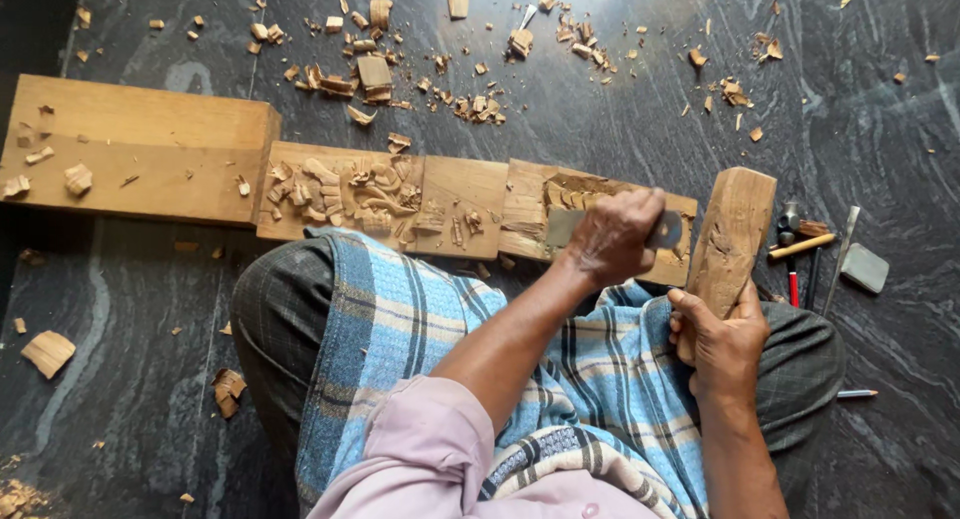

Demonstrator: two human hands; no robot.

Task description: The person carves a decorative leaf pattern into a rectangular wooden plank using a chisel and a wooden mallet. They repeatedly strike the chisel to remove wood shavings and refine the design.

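A long wooden beam (140, 149) lies across the dark floor in front of my lap, with notches cut along it and loose chips in them. My left hand (615, 237) is closed around a wide flat metal chisel (562, 225) whose blade rests in the rightmost notch (580, 194). Just right of it, my right hand (718, 344) grips the lower end of a thick wooden mallet (737, 224), which stands up over the beam's right end. My legs, in a blue checked cloth (400, 319), sit close against the beam.
Wood chips (370, 74) are scattered over the floor behind the beam. Right of the mallet lie a yellow-handled hammer (802, 245), a red-handled tool (792, 282), a thin metal tool (840, 254), a grey flat stone (865, 269) and a pencil (858, 393).
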